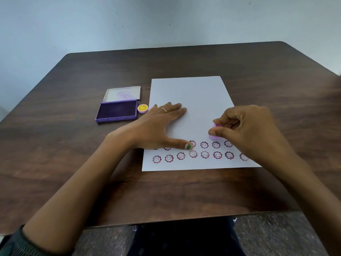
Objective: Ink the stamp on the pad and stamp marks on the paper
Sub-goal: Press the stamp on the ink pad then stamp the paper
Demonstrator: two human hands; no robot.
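Lilac stamp sits pinched in the right hand's grip — left hand flat, steadying the paper.

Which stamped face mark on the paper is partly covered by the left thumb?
The leftmost fully visible mark in the upper row: the left hand thumb tip overlaps its edge; its right-hand neighbours lie uncovered.

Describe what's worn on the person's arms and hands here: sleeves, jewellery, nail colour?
Both forearms are bare. The left hand wears a thin gold-coloured ring on one finger, and its nails carry green polish, clearest on the thumbnail. A dark ribbed sleeve cuff shows high on the left arm at the frame's edge. The right hand shows no ring; its thumbnail looks unpainted.
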